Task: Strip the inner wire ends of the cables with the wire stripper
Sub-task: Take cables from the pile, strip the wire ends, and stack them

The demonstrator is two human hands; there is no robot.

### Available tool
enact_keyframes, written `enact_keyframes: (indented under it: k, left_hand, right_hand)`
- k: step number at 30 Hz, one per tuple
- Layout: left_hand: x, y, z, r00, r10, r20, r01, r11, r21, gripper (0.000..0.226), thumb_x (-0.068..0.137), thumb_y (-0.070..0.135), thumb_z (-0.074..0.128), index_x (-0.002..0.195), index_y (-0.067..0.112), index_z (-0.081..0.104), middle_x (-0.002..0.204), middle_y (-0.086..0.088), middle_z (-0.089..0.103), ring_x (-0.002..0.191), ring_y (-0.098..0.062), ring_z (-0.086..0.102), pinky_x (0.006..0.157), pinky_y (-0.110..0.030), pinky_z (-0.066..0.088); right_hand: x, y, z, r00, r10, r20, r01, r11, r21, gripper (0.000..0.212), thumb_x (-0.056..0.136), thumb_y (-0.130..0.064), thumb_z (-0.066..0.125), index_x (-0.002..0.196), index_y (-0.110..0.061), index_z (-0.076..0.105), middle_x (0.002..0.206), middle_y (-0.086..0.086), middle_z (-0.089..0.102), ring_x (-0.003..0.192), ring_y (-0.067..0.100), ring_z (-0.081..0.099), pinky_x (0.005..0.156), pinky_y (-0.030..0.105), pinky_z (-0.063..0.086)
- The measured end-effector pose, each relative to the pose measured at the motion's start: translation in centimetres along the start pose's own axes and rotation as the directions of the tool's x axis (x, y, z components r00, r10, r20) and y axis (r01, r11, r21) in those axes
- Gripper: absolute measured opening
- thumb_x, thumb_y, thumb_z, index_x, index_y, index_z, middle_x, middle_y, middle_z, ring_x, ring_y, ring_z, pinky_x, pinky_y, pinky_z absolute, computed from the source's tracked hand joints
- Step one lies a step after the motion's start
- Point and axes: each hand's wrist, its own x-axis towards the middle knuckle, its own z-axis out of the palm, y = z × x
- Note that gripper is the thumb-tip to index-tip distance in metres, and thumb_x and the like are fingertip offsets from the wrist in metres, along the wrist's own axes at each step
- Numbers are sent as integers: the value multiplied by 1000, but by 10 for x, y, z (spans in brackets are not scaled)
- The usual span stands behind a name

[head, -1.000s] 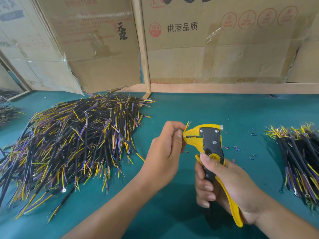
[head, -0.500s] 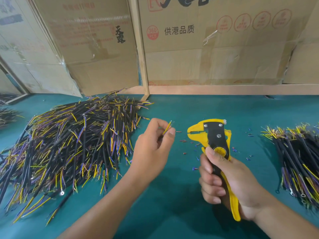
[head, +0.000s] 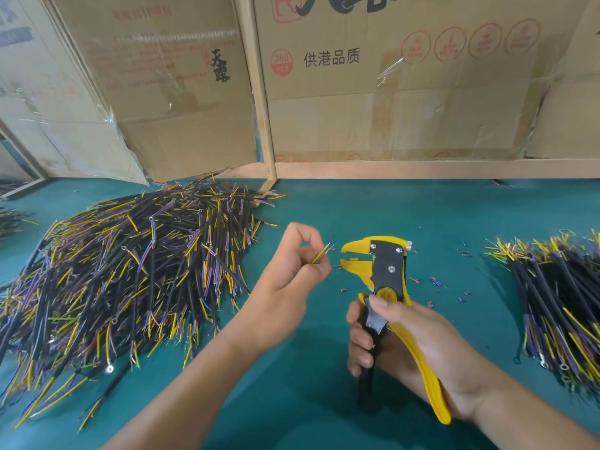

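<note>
Right hand: the right hand point(head: 412, 345) grips the yellow-and-black wire stripper point(head: 386, 287) by its handles, fingers curled round the black handle, thumb pressed near the pivot, head pointing up and left.
Stripper head: its yellow jaws stand slightly apart, just beside the wire tips and not touching them.
Left hand: the left hand point(head: 292, 280) pinches a thin yellow inner wire point(head: 320, 254) between thumb and fingers, the bare tip aimed at the stripper's head.
Work surface: a teal table point(head: 324, 401) carries both forearms above it, with small snipped insulation bits point(head: 435, 282) scattered right of the stripper.
Left pile: a large heap of black cables point(head: 130, 271) with yellow and purple inner wires spreads across the table's left side.
Right pile: a smaller cable bundle point(head: 558, 297) lies at the right edge, some ends with ring terminals.
Backdrop: taped cardboard boxes point(head: 389, 86) printed with Chinese characters stand behind a wooden frame point(head: 259, 125).
</note>
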Motion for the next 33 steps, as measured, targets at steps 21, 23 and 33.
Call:
enact_keyframes:
  k: [21,23,33]
  left_hand:
    - [1,-3,1,986,-139,94,156,964,-216,12,81,7,41,86,17,46,76,4,54,55,-5,33,53,-16,30]
    - [1,-3,1,986,-132,104,153,962,-227,17,80,5,39,85,20,47,76,4,54,55,-6,32,54,-16,29]
    - [3,-10,0,990,-63,126,89,973,-212,6,95,19,55,93,24,52,86,-24,37,64,-18,27,60,-36,22]
  right_hand:
    - [1,-1,1,999,26,-37,-25,999,41,31,87,-32,66,94,-2,68,74,15,48,64,29,48,68,45,49]
    - [2,0,0,999,27,-38,-25,999,42,32,87,-32,67,94,-2,68,75,16,48,64,30,48,67,46,49]
    - [4,1,-4,999,34,-27,-32,998,62,37,82,-36,74,95,-2,68,75,15,48,64,29,48,68,44,50]
